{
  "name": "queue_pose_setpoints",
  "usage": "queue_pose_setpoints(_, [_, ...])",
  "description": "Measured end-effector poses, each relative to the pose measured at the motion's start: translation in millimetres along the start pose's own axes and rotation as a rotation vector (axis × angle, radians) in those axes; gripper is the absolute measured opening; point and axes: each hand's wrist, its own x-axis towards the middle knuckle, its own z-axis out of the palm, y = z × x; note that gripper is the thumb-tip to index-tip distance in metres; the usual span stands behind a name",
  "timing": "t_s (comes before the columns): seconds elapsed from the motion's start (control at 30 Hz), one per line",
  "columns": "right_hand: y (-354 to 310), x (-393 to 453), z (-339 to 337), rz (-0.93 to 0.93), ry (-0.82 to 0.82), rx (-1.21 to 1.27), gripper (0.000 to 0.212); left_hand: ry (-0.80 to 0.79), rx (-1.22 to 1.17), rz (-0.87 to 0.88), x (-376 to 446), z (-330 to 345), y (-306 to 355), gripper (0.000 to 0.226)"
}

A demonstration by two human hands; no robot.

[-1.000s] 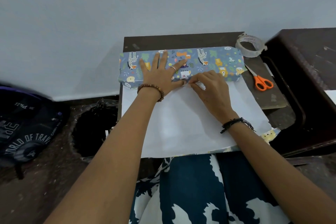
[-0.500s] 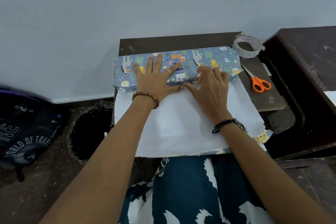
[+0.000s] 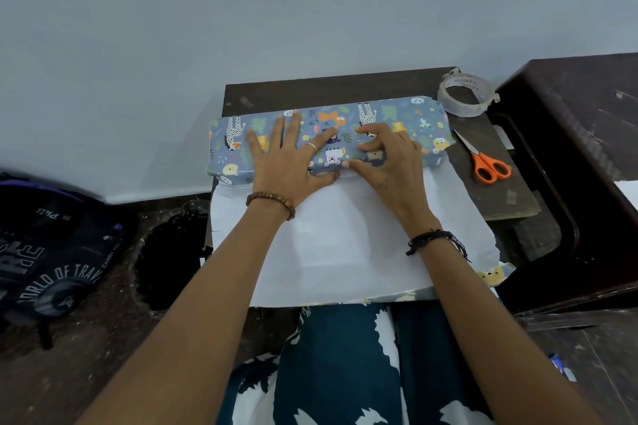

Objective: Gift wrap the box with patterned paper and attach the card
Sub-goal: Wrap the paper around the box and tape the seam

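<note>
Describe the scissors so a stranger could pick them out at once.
Start at the small dark table against the wall. On its right side, beside the wrapped box, lie the scissors. Their orange handles set them apart from the clear tape roll behind them.

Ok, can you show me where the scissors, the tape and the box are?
scissors (image 3: 491, 166): head view, on the orange handles.
tape (image 3: 464, 95): head view, on the near side of the roll.
box (image 3: 419, 122): head view, on its animal-patterned top, right part.

A dark backpack (image 3: 51, 252) with white lettering lies on the floor at the left, beside a black bin (image 3: 169, 252). A dark wooden cabinet (image 3: 587, 155) stands right of the tabletop (image 3: 310, 90).
</note>
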Motion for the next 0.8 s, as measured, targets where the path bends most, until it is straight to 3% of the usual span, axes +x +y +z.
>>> queue_pose_setpoints(0.13, [0,4,0,0.049,0.032,0.135,0.033,-0.021,0.016,0.002,0,0,0,0.074])
queue_pose_setpoints(0.37, [-6,-3,-3,0.057,0.073,0.104,0.022,-0.056,0.009,0.006,0,-5,-1,0.073])
queue_pose_setpoints(0.6, [-30,-31,-45,0.019,-0.427,-0.075,0.028,-0.208,0.013,0.040,3,-20,-2,0.078])
queue_pose_setpoints(0.8, [-62,-48,-94,0.161,-0.991,-0.169,0.044,-0.156,0.028,0.219,-37,-36,17,0.076])
